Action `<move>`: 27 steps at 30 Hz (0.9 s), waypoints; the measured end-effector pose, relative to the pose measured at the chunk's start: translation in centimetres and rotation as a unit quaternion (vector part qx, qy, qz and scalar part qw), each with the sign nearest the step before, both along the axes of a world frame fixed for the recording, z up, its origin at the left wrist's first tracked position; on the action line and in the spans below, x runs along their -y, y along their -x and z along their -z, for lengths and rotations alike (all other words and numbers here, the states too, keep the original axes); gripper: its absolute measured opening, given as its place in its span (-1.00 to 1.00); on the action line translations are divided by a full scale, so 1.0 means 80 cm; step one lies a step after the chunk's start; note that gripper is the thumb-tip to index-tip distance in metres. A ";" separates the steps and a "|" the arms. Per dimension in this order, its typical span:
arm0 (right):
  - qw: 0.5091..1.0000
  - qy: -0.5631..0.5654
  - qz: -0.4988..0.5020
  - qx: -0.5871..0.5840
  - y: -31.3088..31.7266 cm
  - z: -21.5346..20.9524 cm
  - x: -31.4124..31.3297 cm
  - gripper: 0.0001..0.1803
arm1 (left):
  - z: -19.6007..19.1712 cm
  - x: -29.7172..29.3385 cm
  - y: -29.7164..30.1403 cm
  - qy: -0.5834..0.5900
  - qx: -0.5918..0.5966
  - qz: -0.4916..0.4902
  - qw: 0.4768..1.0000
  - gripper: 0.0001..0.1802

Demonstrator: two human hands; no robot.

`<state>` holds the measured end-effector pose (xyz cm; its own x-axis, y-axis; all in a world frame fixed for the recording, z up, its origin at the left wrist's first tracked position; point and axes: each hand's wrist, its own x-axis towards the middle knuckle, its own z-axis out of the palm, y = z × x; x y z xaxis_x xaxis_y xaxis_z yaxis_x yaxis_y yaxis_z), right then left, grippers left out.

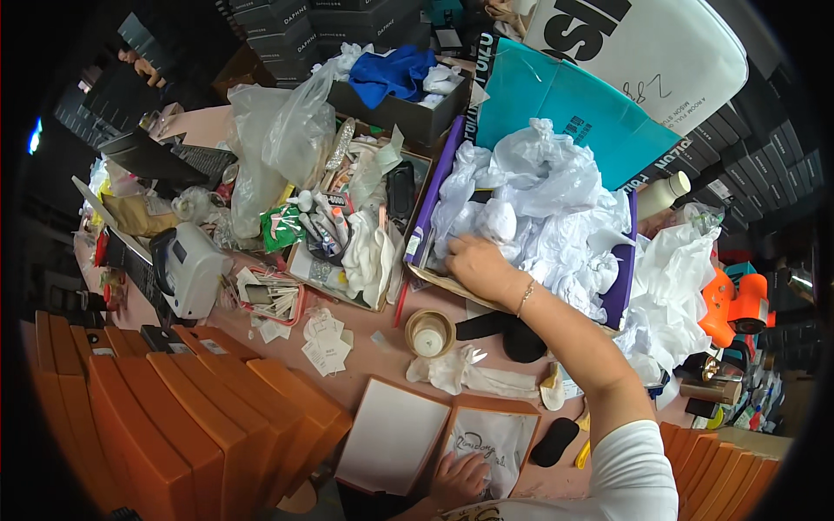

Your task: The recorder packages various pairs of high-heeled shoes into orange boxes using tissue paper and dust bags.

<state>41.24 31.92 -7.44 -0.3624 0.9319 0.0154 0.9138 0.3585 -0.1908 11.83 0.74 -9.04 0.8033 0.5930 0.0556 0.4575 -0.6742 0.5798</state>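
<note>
My right hand (483, 271) reaches into a purple box (422, 224) heaped with crumpled white tissue and plastic (556, 208). Its fingers curl downward at the near left corner, and what they grip, if anything, is hidden. Close beside it, a round white wad (496, 222) sits in the heap. At the lower middle, my left hand (462, 479) lies with fingers spread on a white dust bag (499, 434) with dark script. That bag fills an orange box (530, 453), whose pale-lined lid (395, 434) lies open to the left.
Orange boxes (174, 425) stand packed at the left, near a label printer (184, 269). A carton of small tools (356, 295) and a round tape roll (429, 333) lie nearby. A turquoise box (556, 113) rises behind the purple one. An orange device (730, 300) stands right.
</note>
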 end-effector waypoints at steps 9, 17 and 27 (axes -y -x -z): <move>0.982 0.136 0.051 0.124 -0.022 0.029 -0.021 -0.77 | -0.001 0.002 0.002 0.004 -0.017 0.004 1.000 -0.77; 0.987 0.086 0.126 0.059 -0.045 0.062 -0.001 -0.71 | -0.001 0.002 0.000 -0.006 -0.020 0.009 1.000 -0.76; 0.971 0.021 0.228 -0.073 -0.073 0.094 -0.022 -0.51 | -0.004 0.000 0.001 -0.001 -0.013 0.012 1.000 -0.71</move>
